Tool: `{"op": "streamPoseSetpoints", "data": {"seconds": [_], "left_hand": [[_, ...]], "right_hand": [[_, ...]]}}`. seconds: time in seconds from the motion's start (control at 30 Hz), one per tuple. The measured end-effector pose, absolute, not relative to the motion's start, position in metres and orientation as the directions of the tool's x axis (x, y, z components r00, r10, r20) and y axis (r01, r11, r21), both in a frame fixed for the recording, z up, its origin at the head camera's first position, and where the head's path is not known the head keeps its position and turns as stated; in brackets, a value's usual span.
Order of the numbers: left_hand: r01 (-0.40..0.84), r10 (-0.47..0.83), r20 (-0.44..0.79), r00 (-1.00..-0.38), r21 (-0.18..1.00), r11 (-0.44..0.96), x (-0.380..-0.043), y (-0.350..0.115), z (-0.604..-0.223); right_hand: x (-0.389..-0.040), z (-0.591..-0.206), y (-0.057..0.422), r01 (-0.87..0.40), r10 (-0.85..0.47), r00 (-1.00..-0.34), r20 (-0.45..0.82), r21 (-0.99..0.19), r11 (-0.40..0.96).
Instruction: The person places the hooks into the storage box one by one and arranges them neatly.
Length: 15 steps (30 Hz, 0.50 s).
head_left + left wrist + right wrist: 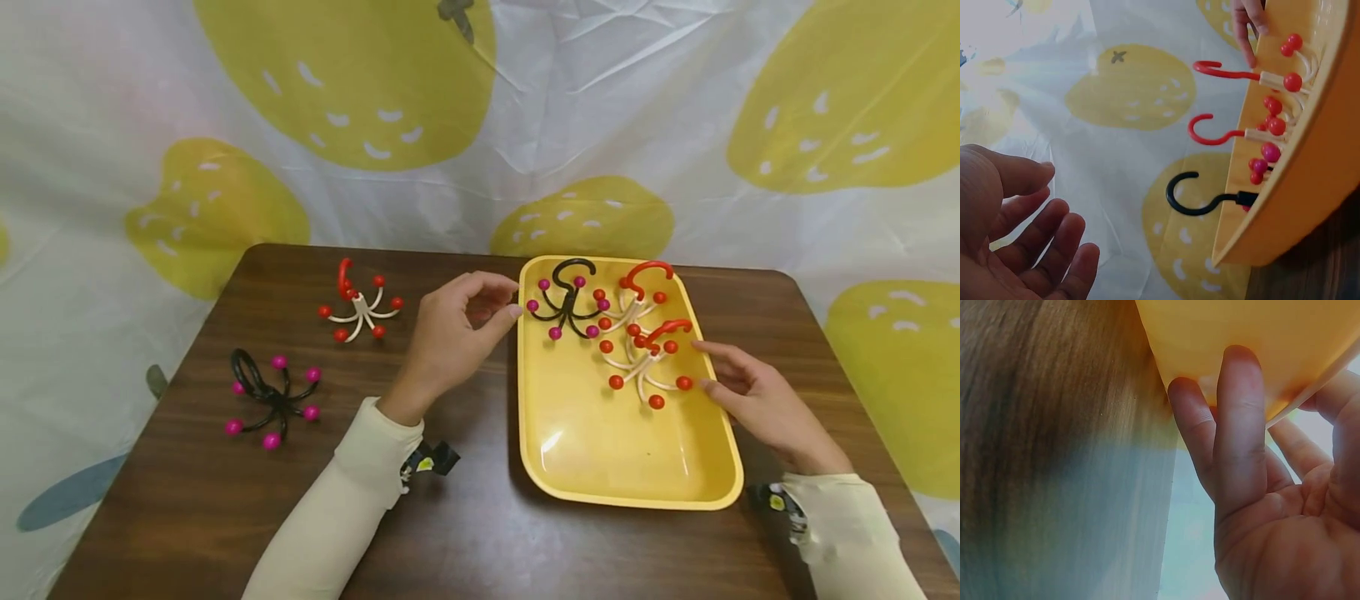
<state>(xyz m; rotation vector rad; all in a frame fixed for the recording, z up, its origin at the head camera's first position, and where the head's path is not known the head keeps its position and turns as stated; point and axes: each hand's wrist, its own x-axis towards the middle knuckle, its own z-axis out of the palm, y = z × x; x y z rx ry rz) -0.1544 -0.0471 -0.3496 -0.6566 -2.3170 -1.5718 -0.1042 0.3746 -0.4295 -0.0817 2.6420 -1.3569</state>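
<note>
Left hand point(453, 333), empty and loose-fingered, hovered between two loose hangers point(277, 402) on the wood-grain worktop point(480, 533) and the smooth yellow tray point(600, 450); right hand point(772, 408) rested straight fingers against its side! Patterned cloth point(420, 208) hung behind. Three glossy, ball-tipped hangers point(655, 354) sat inside: two red-and-white, one black.

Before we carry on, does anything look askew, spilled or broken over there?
Nothing looks spilled or visibly broken. Only slightly untidy: in the yellow rectangular plastic tray, one white plastic hanger with a red hook and balls crowds its matching twin behind, and their arms seem to overlap in the head view.
</note>
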Motion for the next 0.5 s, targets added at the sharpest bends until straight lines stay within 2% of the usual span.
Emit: {"op": "streamPoseSetpoints", "data": {"seconds": [0.5], "left_hand": [[0.406, -0.003, 0.43, -0.903, 0.854, 0.325, -0.165, -0.112, -0.357]], "right_hand": [[-0.104, -0.43, 0.374, 0.025, -0.123, -0.985, -0.122, -0.804, 0.594]]}}
